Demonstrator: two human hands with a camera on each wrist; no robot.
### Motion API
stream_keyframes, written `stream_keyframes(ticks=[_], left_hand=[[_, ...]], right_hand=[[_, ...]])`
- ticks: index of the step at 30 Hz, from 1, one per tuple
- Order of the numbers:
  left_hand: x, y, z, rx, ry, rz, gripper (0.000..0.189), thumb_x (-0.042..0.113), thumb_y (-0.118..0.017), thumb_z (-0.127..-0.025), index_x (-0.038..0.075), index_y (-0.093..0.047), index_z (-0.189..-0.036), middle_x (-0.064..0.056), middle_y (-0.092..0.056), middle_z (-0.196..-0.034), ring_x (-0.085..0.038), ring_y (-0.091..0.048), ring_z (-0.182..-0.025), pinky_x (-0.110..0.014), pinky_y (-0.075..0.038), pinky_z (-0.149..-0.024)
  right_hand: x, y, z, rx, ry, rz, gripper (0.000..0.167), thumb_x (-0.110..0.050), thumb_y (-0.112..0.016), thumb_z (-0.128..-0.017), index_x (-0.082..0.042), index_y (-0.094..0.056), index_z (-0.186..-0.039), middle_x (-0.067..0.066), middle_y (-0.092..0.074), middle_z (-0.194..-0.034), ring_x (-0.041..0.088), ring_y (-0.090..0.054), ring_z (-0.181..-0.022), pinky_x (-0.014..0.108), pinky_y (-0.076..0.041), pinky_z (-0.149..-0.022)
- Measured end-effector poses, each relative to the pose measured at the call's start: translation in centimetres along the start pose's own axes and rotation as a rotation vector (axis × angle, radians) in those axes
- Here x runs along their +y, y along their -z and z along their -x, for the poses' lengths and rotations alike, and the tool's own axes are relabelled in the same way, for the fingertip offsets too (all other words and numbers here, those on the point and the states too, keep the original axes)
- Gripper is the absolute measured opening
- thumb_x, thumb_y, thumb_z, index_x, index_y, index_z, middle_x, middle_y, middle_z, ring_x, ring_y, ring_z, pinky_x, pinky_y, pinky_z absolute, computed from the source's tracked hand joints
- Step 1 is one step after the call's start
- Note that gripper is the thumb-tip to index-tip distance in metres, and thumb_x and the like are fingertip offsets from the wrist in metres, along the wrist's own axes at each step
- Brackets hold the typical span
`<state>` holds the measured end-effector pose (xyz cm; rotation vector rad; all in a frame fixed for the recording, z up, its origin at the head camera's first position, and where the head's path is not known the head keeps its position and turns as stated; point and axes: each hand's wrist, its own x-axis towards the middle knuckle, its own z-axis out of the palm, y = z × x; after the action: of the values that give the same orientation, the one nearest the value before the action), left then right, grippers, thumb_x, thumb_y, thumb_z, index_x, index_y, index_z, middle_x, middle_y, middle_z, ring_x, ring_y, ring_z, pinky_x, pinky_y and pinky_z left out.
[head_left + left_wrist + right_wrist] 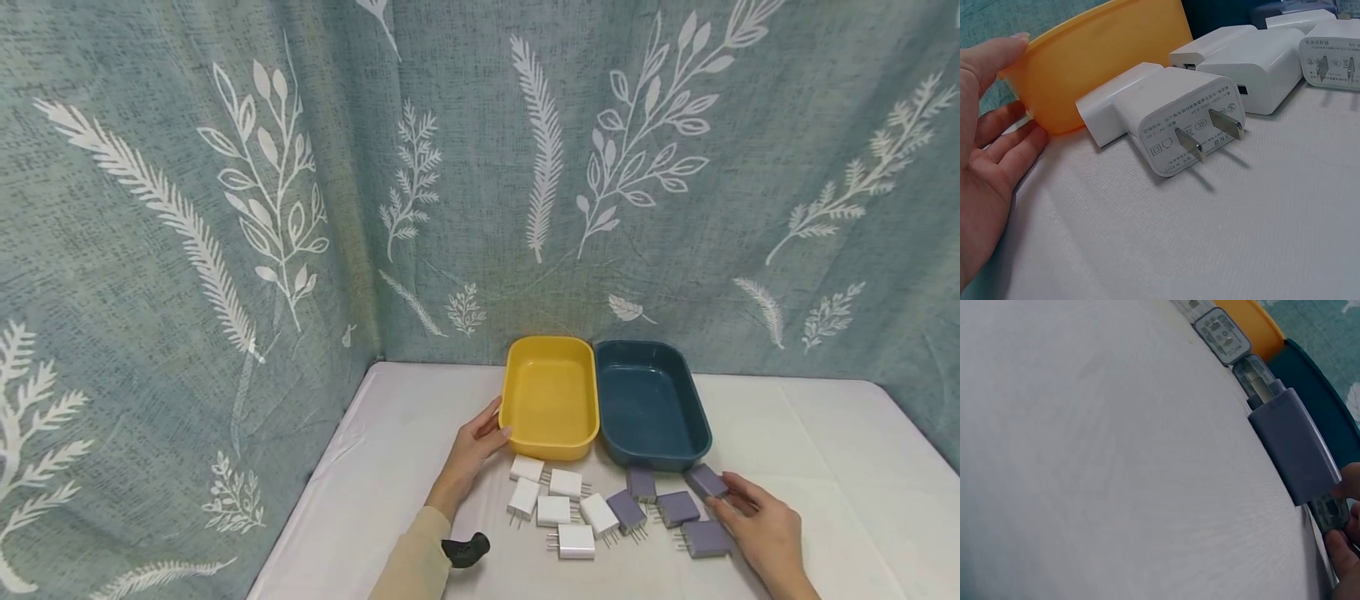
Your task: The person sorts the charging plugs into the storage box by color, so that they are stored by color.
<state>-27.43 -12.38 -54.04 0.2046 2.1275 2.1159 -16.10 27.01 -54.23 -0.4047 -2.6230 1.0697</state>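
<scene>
My left hand (pixel 472 446) rests against the left side of a yellow tray (pixel 507 392); in the left wrist view its thumb lies at the rim and its other fingers touch low on the wall. Close to it, several white charger plugs (pixel 1179 112) lie with metal prongs showing. My right hand (pixel 765 521) pinches a purple charger plug (pixel 706 481) at the front right corner of the dark blue tray (pixel 705 425). In the right wrist view, another purple plug (pixel 1297 447) partly covers the pinched one (pixel 1332 512).
Both trays stand side by side against a leaf-patterned curtain (pixel 480 208). More purple plugs (pixel 678 508) lie between the white ones and my right hand. A black curved piece (pixel 467 550) sits at my left wrist. White cloth (pixel 817 458) covers the table.
</scene>
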Motion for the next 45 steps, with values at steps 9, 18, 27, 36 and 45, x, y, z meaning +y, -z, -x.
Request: stream_keyframes(ticks=[9, 18, 27, 36, 45], left_hand=[[0.0, -0.3, 0.0, -0.012, -0.015, 0.000, 0.064, 0.026, -0.068, -0.092, 0.024, -0.040, -0.150, -0.011, -0.050, -0.147, -0.024, -0.052, -0.133, -0.026, -0.051, -0.100], [-0.2, 0.1, -0.3, -0.004, -0.011, 0.016, 0.064, 0.022, -0.069, -0.091, 0.022, -0.041, -0.149, -0.013, -0.051, -0.146, -0.025, -0.054, -0.130, -0.023, -0.053, -0.096], [-0.2, 0.0, -0.4, 0.009, -0.001, 0.006, 0.064, 0.022, -0.070, -0.090, 0.024, -0.043, -0.148, -0.011, -0.052, -0.146, -0.022, -0.054, -0.130, -0.023, -0.052, -0.097], [-0.1, 0.0, -0.1, -0.018, 0.002, 0.006, 0.065, 0.027, -0.070, -0.091, 0.029, -0.040, -0.149, -0.008, -0.048, -0.149, -0.023, -0.052, -0.133, -0.025, -0.052, -0.098], [0.0, 0.0, -0.1, -0.019, 0.000, 0.008, 0.065, 0.026, -0.069, -0.091, 0.029, -0.040, -0.149, -0.009, -0.048, -0.149, -0.023, -0.051, -0.134, -0.024, -0.051, -0.098]], right_hand=[[0.6, 1.3, 0.2, 0.008, 0.027, -0.064, 0.049, -0.008, -0.079, -0.078, 0.005, -0.063, -0.123, 0.028, -0.064, -0.120, -0.032, -0.039, -0.076, -0.004, -0.044, -0.065], [0.5, 1.9, 0.3, -0.011, -0.044, -0.130, 0.051, -0.007, -0.077, -0.079, 0.003, -0.061, -0.127, 0.026, -0.062, -0.127, -0.034, -0.039, -0.079, -0.005, -0.043, -0.070], [-0.2, 2.4, 0.5, -0.006, 0.023, -0.177, 0.051, -0.004, -0.080, -0.077, 0.003, -0.063, -0.124, 0.021, -0.066, -0.121, -0.029, -0.048, -0.084, 0.001, -0.049, -0.074], [-1.1, 2.9, 0.4, 0.015, 0.132, -0.218, 0.047, -0.004, -0.080, -0.077, 0.003, -0.065, -0.121, -0.037, -0.052, -0.102, -0.028, -0.051, -0.087, 0.003, -0.050, -0.074], [-2.2, 3.2, 0.1, 0.056, 0.248, -0.252, 0.044, 0.003, -0.080, -0.074, 0.004, -0.067, -0.116, -0.041, -0.050, -0.102, -0.026, -0.054, -0.088, 0.004, -0.051, -0.075]])
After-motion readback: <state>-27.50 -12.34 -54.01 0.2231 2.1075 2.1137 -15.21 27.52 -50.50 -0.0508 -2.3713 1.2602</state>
